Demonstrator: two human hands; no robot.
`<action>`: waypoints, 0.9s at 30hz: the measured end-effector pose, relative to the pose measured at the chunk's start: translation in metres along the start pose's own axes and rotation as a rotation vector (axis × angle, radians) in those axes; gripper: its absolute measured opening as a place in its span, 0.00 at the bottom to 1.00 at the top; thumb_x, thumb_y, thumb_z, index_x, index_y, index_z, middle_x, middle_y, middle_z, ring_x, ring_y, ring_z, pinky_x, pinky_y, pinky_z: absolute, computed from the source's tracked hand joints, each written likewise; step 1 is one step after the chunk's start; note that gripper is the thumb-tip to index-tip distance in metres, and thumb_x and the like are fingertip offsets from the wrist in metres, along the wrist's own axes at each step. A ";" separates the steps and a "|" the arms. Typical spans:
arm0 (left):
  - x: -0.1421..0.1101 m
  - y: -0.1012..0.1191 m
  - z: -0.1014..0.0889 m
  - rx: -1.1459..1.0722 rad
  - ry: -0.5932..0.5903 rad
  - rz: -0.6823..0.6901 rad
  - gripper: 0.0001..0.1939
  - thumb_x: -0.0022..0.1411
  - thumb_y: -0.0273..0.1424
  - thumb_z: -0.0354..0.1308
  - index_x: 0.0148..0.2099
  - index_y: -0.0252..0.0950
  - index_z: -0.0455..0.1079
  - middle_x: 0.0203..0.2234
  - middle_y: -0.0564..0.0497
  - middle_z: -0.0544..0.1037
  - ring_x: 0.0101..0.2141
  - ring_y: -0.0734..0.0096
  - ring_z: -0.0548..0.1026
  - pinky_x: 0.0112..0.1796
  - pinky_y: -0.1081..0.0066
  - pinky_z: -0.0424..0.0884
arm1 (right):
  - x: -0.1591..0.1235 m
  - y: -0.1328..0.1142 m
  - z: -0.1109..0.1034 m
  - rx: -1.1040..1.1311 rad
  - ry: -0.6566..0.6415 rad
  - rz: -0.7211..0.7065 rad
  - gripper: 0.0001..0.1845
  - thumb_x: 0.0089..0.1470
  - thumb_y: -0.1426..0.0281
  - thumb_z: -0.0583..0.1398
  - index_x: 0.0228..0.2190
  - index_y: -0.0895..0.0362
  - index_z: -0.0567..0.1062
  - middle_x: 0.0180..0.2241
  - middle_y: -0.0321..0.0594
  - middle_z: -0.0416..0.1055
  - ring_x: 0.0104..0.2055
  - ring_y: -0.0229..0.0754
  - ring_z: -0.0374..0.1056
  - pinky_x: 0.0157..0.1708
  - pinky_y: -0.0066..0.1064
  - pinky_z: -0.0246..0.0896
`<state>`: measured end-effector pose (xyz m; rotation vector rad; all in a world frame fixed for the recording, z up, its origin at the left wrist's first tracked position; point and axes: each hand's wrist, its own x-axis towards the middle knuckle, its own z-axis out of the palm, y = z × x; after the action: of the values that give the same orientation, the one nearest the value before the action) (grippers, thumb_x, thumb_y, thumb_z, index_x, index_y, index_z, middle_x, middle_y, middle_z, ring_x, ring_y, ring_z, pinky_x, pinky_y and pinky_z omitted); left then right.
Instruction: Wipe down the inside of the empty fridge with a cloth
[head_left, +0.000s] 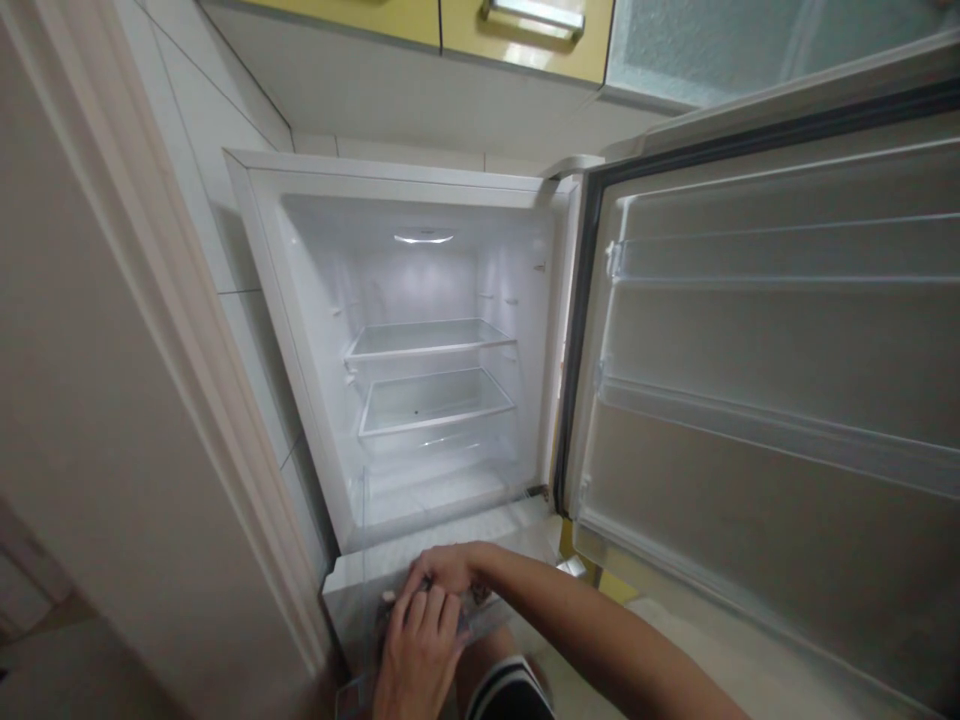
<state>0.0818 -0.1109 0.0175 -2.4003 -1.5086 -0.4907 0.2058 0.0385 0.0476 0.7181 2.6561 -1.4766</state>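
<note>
In front of the open fridge [412, 180], my two hands are close together, low in the head view. My left hand [421, 635] has its fingers bent and pressed together, its back facing me. Just beyond it, my right hand [448, 567] reaches in from the right with curled fingers, partly hidden behind the left. Both are at a clear plastic drawer [365, 580] pulled out over my lap. Something dark and small shows between and beside the fingers, but its kind is hidden. A bent leg with a dark, white-striped garment [514, 690] is below.
Two glass shelves [431, 338] cross the lit fridge interior. The fridge door [750, 340] stands wide open on the right, with clear door racks [780, 430]. A tiled wall [259, 350] and a pale door frame [150, 300] border the left. Yellow cabinets [525, 50] hang above.
</note>
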 end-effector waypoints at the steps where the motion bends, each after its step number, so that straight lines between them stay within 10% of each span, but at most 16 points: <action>1: 0.000 -0.001 -0.001 0.003 0.008 -0.007 0.17 0.68 0.38 0.66 0.58 0.45 0.77 0.50 0.47 0.79 0.52 0.51 0.73 0.57 0.53 0.64 | -0.001 0.000 -0.001 0.021 0.002 -0.005 0.16 0.44 0.81 0.64 0.36 0.60 0.85 0.24 0.25 0.72 0.29 0.34 0.67 0.34 0.22 0.63; 18: 0.018 -0.005 -0.014 -0.036 -0.163 -0.215 0.19 0.72 0.30 0.58 0.63 0.39 0.73 0.60 0.42 0.75 0.58 0.56 0.74 0.53 0.62 0.72 | -0.109 0.031 -0.033 -0.379 0.248 0.268 0.20 0.36 0.69 0.76 0.34 0.37 0.84 0.26 0.29 0.75 0.28 0.45 0.70 0.27 0.34 0.64; 24: 0.014 0.001 -0.014 -0.081 -0.271 -0.223 0.42 0.69 0.21 0.52 0.79 0.45 0.44 0.76 0.41 0.54 0.67 0.54 0.67 0.49 0.63 0.77 | -0.097 -0.012 -0.004 -0.736 0.331 0.390 0.34 0.45 0.61 0.73 0.55 0.39 0.76 0.51 0.44 0.78 0.47 0.60 0.76 0.31 0.41 0.71; 27: 0.015 -0.002 -0.016 -0.078 -0.390 -0.234 0.37 0.70 0.21 0.47 0.78 0.42 0.51 0.70 0.38 0.65 0.61 0.54 0.75 0.50 0.61 0.76 | -0.085 -0.063 -0.003 -0.878 0.257 0.380 0.27 0.52 0.58 0.71 0.53 0.45 0.77 0.50 0.48 0.78 0.48 0.62 0.76 0.35 0.46 0.74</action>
<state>0.0841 -0.1042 0.0384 -2.4968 -1.9801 -0.1286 0.2570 -0.0193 0.1192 1.2266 2.7013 -0.0830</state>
